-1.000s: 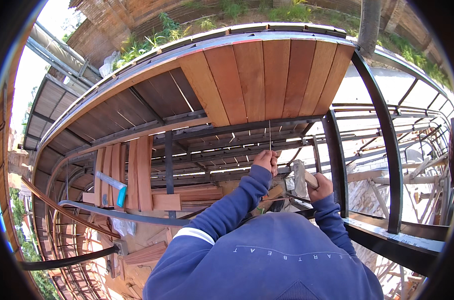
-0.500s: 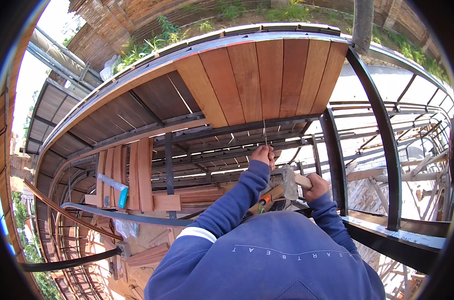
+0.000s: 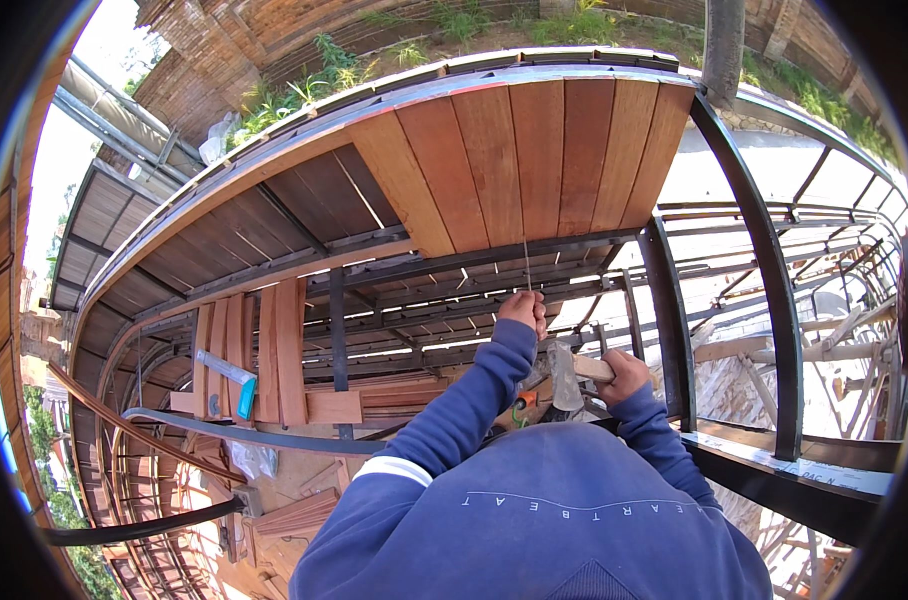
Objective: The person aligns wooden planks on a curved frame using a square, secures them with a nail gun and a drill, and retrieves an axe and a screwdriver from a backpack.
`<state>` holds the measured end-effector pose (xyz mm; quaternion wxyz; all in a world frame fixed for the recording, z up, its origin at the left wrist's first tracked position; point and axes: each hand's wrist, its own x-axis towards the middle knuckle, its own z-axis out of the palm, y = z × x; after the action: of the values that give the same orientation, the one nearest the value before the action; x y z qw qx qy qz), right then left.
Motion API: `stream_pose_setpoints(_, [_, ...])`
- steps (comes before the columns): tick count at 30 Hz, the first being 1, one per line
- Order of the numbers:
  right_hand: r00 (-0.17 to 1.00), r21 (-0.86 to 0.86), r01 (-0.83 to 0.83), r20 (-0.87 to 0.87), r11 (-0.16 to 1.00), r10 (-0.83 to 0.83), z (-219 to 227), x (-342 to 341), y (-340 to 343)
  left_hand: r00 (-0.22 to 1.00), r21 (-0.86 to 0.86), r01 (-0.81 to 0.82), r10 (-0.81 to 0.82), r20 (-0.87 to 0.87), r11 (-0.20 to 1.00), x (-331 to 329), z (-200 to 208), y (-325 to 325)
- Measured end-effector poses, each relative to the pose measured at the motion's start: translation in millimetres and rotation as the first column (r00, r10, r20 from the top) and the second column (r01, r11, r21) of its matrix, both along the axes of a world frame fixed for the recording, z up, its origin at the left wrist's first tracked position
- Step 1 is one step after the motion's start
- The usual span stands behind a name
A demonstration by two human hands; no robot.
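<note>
My left hand (image 3: 524,312) is closed around a thin metal rod (image 3: 527,266). The rod points away from me, its far tip at the near edge of a row of reddish-brown wooden planks (image 3: 539,165). In my right hand (image 3: 626,376) is the wooden handle of a hatchet (image 3: 565,380). Its grey, worn metal head hangs just below my left hand, apart from the rod. Along the planks' near edge runs a dark metal frame bar (image 3: 459,261).
Curved black metal posts (image 3: 774,270) rise on my right. Loose planks (image 3: 291,350) and a blue-handled handsaw (image 3: 229,375) lie at left. An orange-and-black tool (image 3: 526,401) is partly hidden near my body. Below are scaffold poles and rubble.
The hatchet head has turned and dropped a little to the left, toward my body, with my right hand. My left hand and the rod have barely shifted.
</note>
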<state>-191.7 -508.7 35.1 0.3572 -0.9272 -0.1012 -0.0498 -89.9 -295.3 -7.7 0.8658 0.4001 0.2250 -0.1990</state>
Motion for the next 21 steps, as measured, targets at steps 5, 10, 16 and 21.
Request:
stream_pose_setpoints(5, [0.988, -0.032, -0.136, 0.066, 0.990, 0.138, -5.4, 2.4, -0.4, 0.999, 0.035, 0.044, -0.045, 0.013, 0.998, 7.0, 5.4, 0.7])
stream_pose_setpoints(10, [0.990, -0.109, -0.118, 0.064, 0.987, 0.125, -11.8, 8.1, 6.3, 0.996, 0.058, 0.080, -0.082, 0.032, 0.995, 12.6, 11.0, 3.9])
stream_pose_setpoints(16, [0.979, -0.117, -0.153, 0.120, 0.981, 0.167, -9.9, 13.0, 4.9, 0.996, 0.020, 0.089, -0.089, 0.020, 0.996, 17.5, 5.7, 8.9])
stream_pose_setpoints(21, [0.992, -0.120, -0.108, 0.058, 0.987, 0.116, -17.4, 8.0, 7.4, 0.996, 0.048, 0.088, -0.088, -0.002, 0.995, 18.1, 7.5, 6.4])
